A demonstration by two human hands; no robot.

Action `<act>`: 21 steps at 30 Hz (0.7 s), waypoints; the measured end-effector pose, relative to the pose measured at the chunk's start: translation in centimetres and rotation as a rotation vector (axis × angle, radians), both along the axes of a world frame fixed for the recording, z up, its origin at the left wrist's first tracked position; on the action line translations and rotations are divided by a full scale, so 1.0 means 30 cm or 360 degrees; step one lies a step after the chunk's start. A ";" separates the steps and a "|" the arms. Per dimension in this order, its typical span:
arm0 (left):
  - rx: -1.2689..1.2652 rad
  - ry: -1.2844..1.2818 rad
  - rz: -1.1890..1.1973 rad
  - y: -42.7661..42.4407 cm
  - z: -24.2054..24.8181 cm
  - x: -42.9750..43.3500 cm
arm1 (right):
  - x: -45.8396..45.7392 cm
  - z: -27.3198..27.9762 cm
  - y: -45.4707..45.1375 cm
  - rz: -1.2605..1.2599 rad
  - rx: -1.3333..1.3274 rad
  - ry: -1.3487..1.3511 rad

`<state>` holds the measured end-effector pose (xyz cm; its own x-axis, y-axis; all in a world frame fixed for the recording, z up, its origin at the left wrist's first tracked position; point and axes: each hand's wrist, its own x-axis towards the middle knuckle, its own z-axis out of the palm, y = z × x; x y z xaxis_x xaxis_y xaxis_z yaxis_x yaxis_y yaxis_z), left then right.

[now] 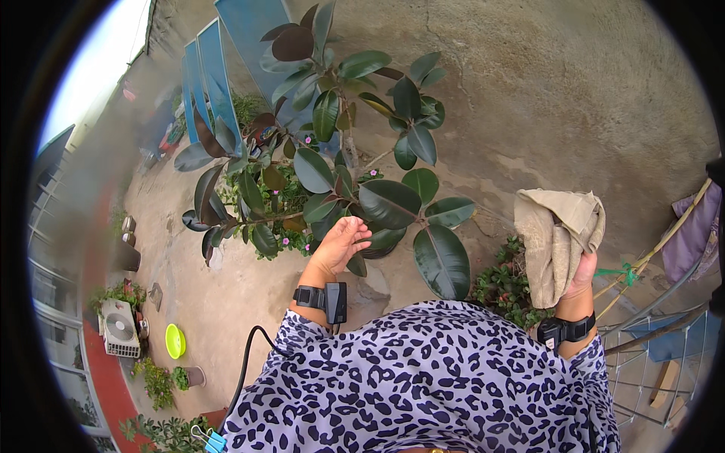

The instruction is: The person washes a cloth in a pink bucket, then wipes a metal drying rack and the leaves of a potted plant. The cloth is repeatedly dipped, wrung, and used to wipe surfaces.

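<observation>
A tall rubber plant (pixel 391 204) with broad, glossy dark green leaves spreads in front of me. My left hand (pixel 342 243) is raised beside its lower leaves, fingers loosely curled and apart, with nothing seen in it. On the right, my right hand (pixel 583 274) holds a folded beige cloth (pixel 558 243) up; the cloth hides most of its fingers. Whether the left fingertips touch a leaf, I cannot tell. Below the cloth grows a low leafy plant (pixel 504 283). Pink flowers (pixel 285 241) show among the greenery under the rubber plant.
A rough wall (pixel 544 90) rises behind, with blue panels (pixel 218 73) leaning at its left. To the right stand a wire frame (pixel 651 374) and poles (pixel 668 238) tied with green string. A yellow-green basin (pixel 175 341), potted plants and an air-conditioner unit (pixel 120 328) are at left.
</observation>
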<state>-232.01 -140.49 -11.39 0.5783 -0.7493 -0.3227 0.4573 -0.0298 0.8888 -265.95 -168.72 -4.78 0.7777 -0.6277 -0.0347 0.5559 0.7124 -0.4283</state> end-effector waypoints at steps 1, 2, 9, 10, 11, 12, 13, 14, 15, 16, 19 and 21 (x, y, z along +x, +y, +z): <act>-0.0094 -0.0102 0.0028 -0.023 0.012 0.021 | 0.049 0.036 0.023 0.0086 -0.0011 -0.0022; -0.0202 -0.0170 0.0004 -0.056 0.022 0.037 | 0.104 0.066 0.046 0.0165 -0.0019 -0.0037; -0.0503 0.0248 -0.0017 -0.232 0.041 0.043 | 0.507 0.133 0.297 0.0643 0.0225 0.0515; -0.0512 0.0343 -0.0041 -0.242 0.043 0.033 | 0.540 0.134 0.329 0.0659 0.0204 0.0577; -0.0502 0.0397 -0.0049 -0.251 0.044 0.022 | 0.579 0.132 0.355 0.0600 0.0180 0.0691; -0.0591 0.0457 -0.0088 -0.257 0.044 0.007 | 0.604 0.125 0.380 0.0575 0.0046 0.0716; -0.0643 0.0529 -0.0103 -0.264 0.044 -0.007 | 0.646 0.109 0.409 0.0452 0.0053 0.0840; -0.0691 0.0597 -0.0120 -0.267 0.043 -0.023 | 0.690 0.084 0.439 0.0317 0.0060 0.0963; -0.0765 0.0681 -0.0200 -0.267 0.042 -0.036 | 0.723 0.054 0.470 0.0267 0.0039 0.0974; -0.0814 0.0642 -0.0213 -0.264 0.039 -0.054 | 0.754 0.018 0.502 0.0248 -0.0017 0.0860; -0.0479 0.0704 -0.0320 -0.236 0.040 -0.077 | 0.844 -0.095 0.549 0.0126 -0.0345 0.1212; -0.0575 0.0747 -0.0301 -0.211 0.047 -0.082 | 0.867 -0.155 0.537 0.0033 -0.0318 0.1340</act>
